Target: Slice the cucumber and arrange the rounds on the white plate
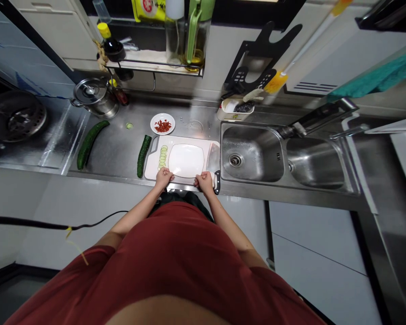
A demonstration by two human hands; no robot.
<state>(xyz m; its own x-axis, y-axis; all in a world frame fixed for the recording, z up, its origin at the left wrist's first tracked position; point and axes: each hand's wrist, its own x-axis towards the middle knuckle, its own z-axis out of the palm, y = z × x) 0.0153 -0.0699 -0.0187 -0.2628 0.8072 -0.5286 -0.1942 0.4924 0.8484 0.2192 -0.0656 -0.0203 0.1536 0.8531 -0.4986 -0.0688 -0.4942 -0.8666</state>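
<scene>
A white rectangular plate with rounded corners is over the cutting board. My left hand pinches its near left corner, and my right hand pinches the near right one. Just left of the plate, overlapping cucumber slices form a row on the board. A knife with a black handle lies at the board's right end, beside my right hand. Left of the board is a cut cucumber. Behind it all, a small white plate holds chopped red pieces.
A whole cucumber lies farther left, near a lidded steel pot. To the right is a double sink with a faucet. A wall rack carries bottles above the counter. A utensil holder stands behind the sink.
</scene>
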